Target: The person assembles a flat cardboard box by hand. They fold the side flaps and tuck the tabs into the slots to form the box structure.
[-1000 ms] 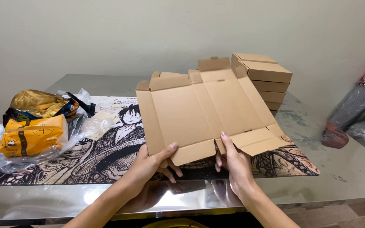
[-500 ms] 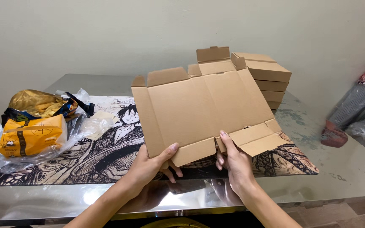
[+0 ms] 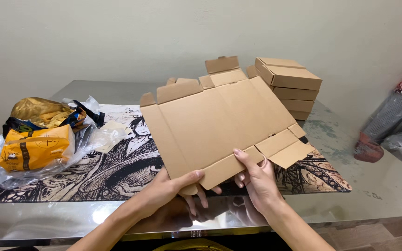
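1. The left hand (image 3: 164, 190) grips the near edge of a flat, unfolded cardboard box blank (image 3: 219, 121), thumb closed over the top face and fingers curled beneath
2. The right hand (image 3: 256, 180) pinches the same near edge just beside the left, thumb on top, fingers under a loose flap
3. The blank tilts up off the table, its far flaps pointing toward 12 o'clock
4. Beneath it lies a printed black-and-white mat (image 3: 94, 172) on a glossy table (image 3: 378, 195)
5. At 1 o'clock from the blank stands a stack of folded cardboard boxes (image 3: 288, 86)
6. At 9 o'clock sits a clear plastic bag (image 3: 38, 153) with yellow and gold packets
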